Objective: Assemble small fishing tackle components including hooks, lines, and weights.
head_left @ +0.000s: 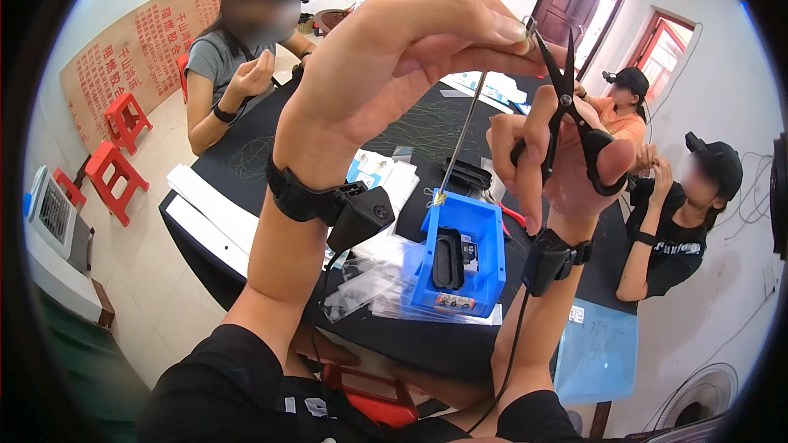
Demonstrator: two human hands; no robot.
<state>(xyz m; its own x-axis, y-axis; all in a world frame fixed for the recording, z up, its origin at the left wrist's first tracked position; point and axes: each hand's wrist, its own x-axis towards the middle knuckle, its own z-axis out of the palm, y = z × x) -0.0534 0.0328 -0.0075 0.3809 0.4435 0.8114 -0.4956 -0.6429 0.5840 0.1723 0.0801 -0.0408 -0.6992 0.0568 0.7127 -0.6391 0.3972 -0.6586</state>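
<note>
Head view: left hand (402, 53) pinched a tiny metallic piece (528, 25) at one o'clock, right hand (566, 184) held spread black scissors (565, 100) at two, seemingly lined up, cut unmade!

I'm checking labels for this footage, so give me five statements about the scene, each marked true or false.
1. The right hand holds black scissors. True.
2. The scissors' blades are closed together. False: they are spread apart.
3. The bin holding a black oblong case is red. False: the bin is blue.
4. A thin metal rod rises from the bin's far edge. True.
5. The left hand lies flat on the table. False: the left hand is raised above the table, fingers bent.
</note>
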